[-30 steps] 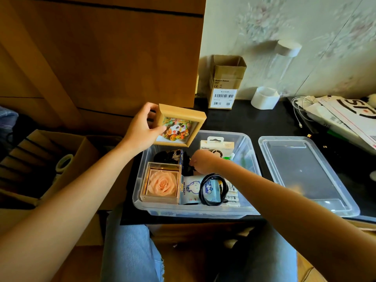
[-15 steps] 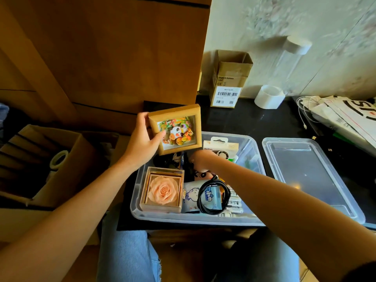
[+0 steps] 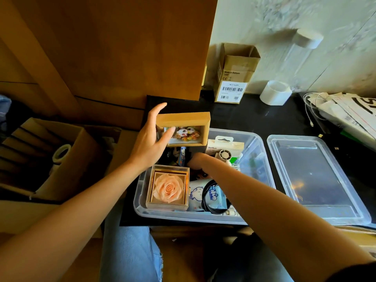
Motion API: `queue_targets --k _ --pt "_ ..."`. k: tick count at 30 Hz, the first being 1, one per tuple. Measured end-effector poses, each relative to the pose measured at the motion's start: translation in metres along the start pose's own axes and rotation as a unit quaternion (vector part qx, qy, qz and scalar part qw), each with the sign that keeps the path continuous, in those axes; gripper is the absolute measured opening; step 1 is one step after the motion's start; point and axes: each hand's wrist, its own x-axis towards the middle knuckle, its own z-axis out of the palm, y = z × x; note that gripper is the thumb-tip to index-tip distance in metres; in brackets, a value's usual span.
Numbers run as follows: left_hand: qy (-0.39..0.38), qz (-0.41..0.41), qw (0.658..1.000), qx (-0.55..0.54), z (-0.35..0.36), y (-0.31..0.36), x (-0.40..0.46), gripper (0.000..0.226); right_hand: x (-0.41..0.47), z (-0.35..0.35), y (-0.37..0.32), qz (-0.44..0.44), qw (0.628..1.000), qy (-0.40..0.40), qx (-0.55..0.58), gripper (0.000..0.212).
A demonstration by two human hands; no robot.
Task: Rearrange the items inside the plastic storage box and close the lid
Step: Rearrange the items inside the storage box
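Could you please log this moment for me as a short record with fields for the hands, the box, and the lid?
left hand: holds the wooden picture frame above the box's far left corner
right hand: reaches down among the items; fingers hidden
storage box: open, on the black table
contents: rose box at near left, black cable, belkin pack
lid: off, lying flat right of the box

Clear plastic box (image 3: 262, 159) open on the black counter (image 3: 264, 117), crowded: rose case (image 3: 168, 187) front-left, black cable coil (image 3: 213, 198) beside it, white carton (image 3: 223, 148) at the back. Clear lid (image 3: 317, 178) flat just right. Wooden frame (image 3: 184, 129) held above the box's back-left corner.
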Motion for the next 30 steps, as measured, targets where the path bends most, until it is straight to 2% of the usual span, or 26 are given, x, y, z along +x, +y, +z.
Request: queue_targets --k 2,6,9,12,16,19,25,30 --pt "-0.002 0.006 1.0 0.005 0.0 0.0 0.0 0.054 -0.001 0.002 -0.002 0.015 1.0 -0.018 0.021 0.023" --pt "-0.003 0.006 1.0 0.001 0.001 -0.002 0.001 0.052 -0.001 0.0 -0.002 0.011 0.997 -0.001 0.079 0.033" --pt "-0.004 0.004 1.0 0.003 0.0 -0.001 0.0 0.051 -0.005 -0.001 0.002 0.023 0.988 -0.036 0.149 0.026" --pt "-0.003 0.003 1.0 0.004 0.0 -0.001 -0.001 0.05 -0.004 -0.002 0.008 0.021 0.978 -0.058 0.201 0.033" --pt "-0.001 0.007 1.0 0.003 0.0 -0.003 -0.001 0.046 -0.008 -0.006 0.015 -0.003 0.963 -0.03 0.268 0.012" --pt "0.002 0.011 1.0 0.004 0.0 -0.004 0.0 0.043 -0.01 -0.007 0.016 0.006 0.954 -0.025 0.3 0.012" --pt "0.007 0.018 1.0 0.01 0.002 -0.005 0.001 0.038 -0.014 -0.015 0.019 0.01 0.91 -0.046 0.413 0.003" --pt "0.01 0.016 1.0 0.009 0.002 -0.006 0.001 0.037 -0.021 -0.022 0.02 0.009 0.908 -0.052 0.417 0.004"
